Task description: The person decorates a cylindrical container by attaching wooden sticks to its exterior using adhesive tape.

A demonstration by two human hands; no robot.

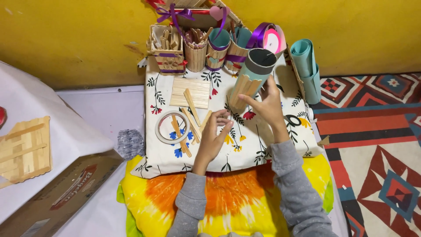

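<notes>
Holding a stick-clad tube (252, 74) in right hand (266, 105) fingers, left hand (213, 138) fingers loosely spread over loose craft sticks (193, 120)

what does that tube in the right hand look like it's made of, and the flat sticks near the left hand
The tube looks like cardboard: thick grey-brown rim, dark hollow inside, a matte pale teal wrap outside, probably paper. Pale sticks already line its lower part. The loose sticks look like unfinished light wood, craft-stick style: flat, rounded ends, matte tan; grain is too small to confirm.
</notes>
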